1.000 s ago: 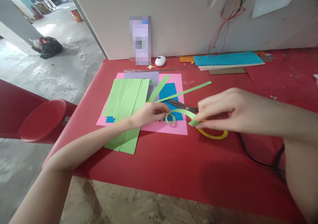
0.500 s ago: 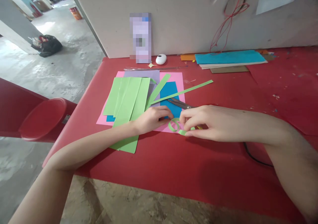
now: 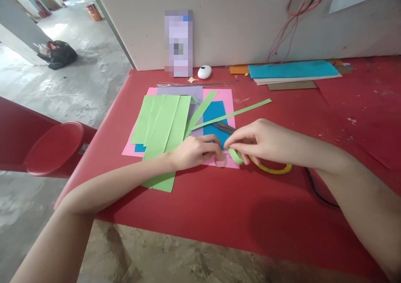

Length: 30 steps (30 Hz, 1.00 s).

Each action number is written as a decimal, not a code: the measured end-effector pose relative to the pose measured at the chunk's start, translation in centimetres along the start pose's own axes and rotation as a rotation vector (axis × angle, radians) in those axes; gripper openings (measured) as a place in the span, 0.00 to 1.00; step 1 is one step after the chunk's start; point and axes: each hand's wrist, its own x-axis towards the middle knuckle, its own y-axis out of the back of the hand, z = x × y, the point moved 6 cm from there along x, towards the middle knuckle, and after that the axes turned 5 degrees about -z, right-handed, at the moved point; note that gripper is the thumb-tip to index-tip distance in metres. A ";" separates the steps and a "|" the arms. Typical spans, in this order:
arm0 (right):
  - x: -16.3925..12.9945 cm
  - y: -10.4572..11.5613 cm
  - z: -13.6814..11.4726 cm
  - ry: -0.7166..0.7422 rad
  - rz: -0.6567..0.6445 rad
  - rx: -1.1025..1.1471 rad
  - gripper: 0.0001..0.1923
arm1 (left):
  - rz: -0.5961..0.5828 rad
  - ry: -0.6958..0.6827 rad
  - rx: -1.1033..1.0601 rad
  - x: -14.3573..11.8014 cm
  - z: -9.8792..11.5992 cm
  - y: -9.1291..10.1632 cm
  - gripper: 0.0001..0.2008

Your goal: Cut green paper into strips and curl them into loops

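My left hand (image 3: 200,151) is closed, its fingertips pinching a curled green paper strip (image 3: 236,156). My right hand (image 3: 255,141) pinches the same curl from the other side, thumb and forefinger together. A thin loop of it hangs below the left fingertips; how the two curls join is hidden. Beneath my right hand lie scissors (image 3: 277,171) with a yellow handle, their blades pointing left over blue paper (image 3: 216,108). Wide green paper strips (image 3: 167,122) fan out left of my hands. Two narrower green strips (image 3: 250,108) lie beyond my fingers.
Pink paper (image 3: 227,95) and purple paper (image 3: 180,90) lie under the strips on the red table (image 3: 200,216). Thin wires (image 3: 188,85), a white rounded object (image 3: 204,72) and a blurred phone-like panel (image 3: 180,44) are at the back. Turquoise sheets (image 3: 291,70) lie back right.
My right hand has lifted and turned slightly, raising its part of the green curl and uncovering the yellow scissor handle. The left hand stays nearly in place. The view has shifted slightly.
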 end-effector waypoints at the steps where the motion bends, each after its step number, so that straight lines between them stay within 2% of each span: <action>1: 0.0 0.1 -0.1 0.001 0.014 0.001 0.14 | -0.008 0.001 -0.029 0.0 0.0 0.0 0.14; 4: -0.2 0.6 -0.7 0.050 0.100 -0.099 0.15 | -0.023 0.006 -0.065 -0.1 -0.1 0.0 0.13; 8: -0.6 1.1 -2.0 0.196 0.252 -0.259 0.12 | -0.035 -0.008 0.002 -0.2 -0.2 -0.4 0.09; 10: -0.6 1.1 -2.1 0.203 0.279 -0.290 0.12 | -0.032 -0.019 0.042 -0.2 -0.2 -0.5 0.08; 17: -0.6 0.7 -1.9 0.137 0.241 -0.315 0.13 | -0.028 -0.074 0.078 -0.3 0.2 -0.5 0.09; 23: -1.3 0.3 -2.1 0.008 0.201 -0.338 0.05 | -0.035 -0.125 0.063 -0.2 0.6 -0.5 0.10; 26: -1.5 0.4 -2.4 0.006 0.177 -0.288 0.02 | -0.061 -0.127 0.043 -0.1 0.6 -0.5 0.09; 30: -1.5 0.4 -1.7 0.038 0.149 -0.171 0.06 | -0.093 -0.125 0.021 -0.2 0.5 -0.7 0.09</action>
